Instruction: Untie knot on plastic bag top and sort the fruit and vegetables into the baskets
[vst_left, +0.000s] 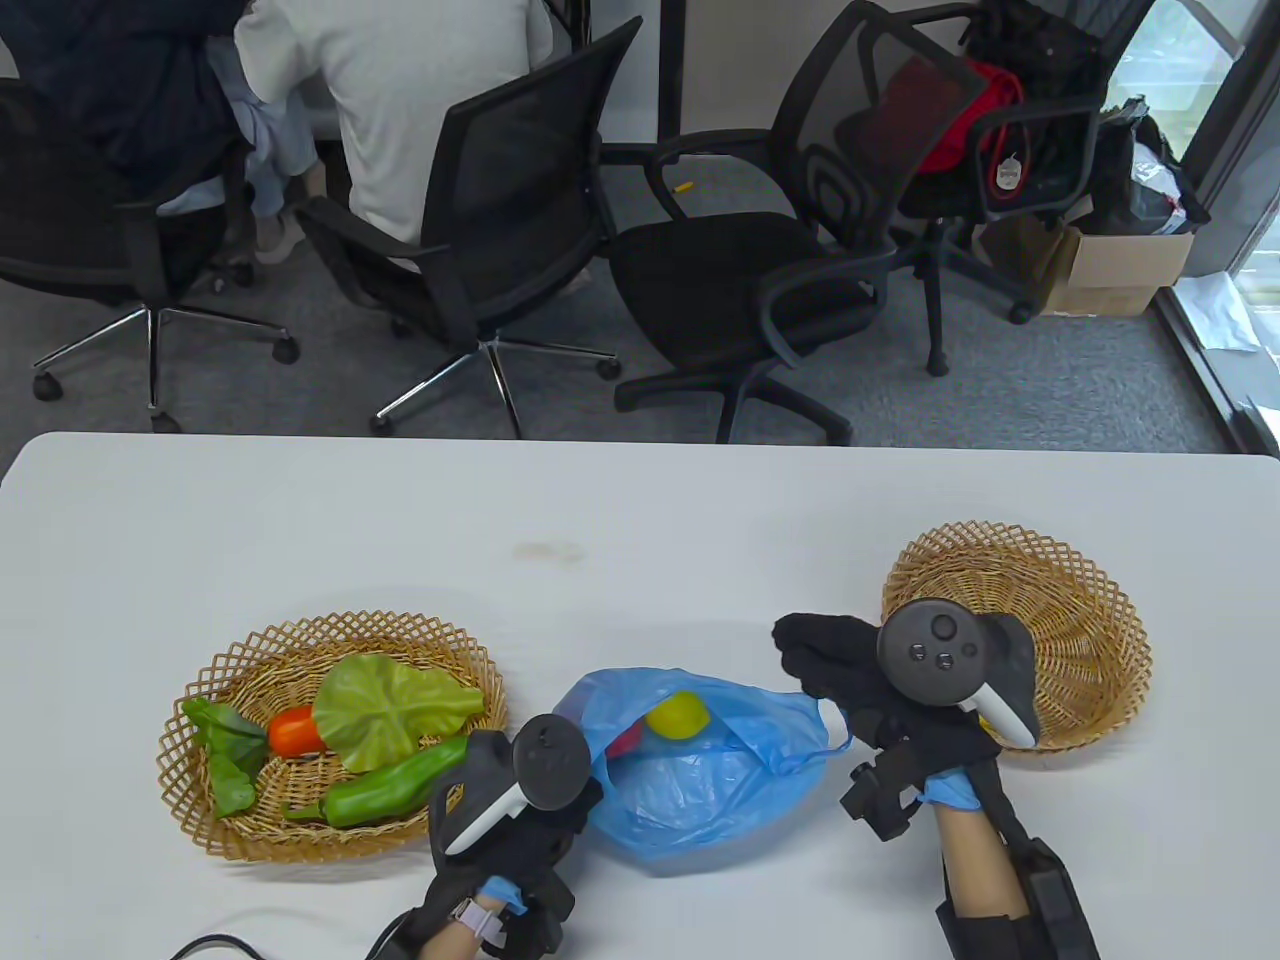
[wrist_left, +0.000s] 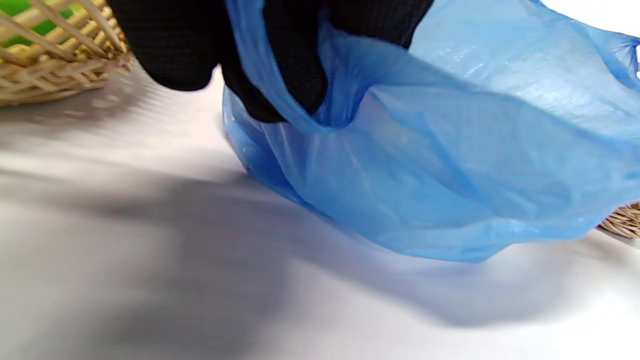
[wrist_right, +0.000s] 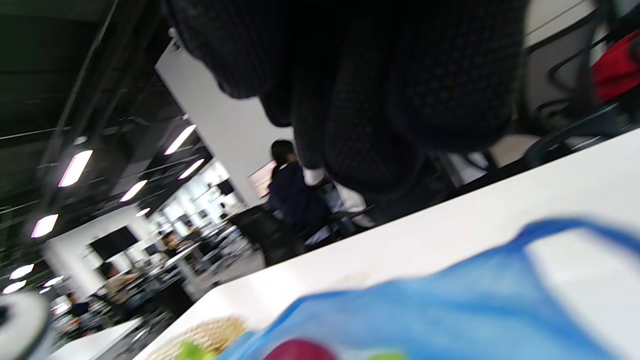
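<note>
The left grip (vst_left: 520, 800) pinches the blue bag (vst_left: 700, 780) at lower centre — the right grip (vst_left: 850, 670), fingers relaxed, holds nothing.

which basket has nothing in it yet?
The basket on the person's right, behind the right hand: no produce shows in it. The left basket holds vegetables, a green pepper among them.

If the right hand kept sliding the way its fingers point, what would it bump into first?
Probably nothing: the right hand points up-left, above the blue bag, where only bare table shows, though its height is unclear.
</note>
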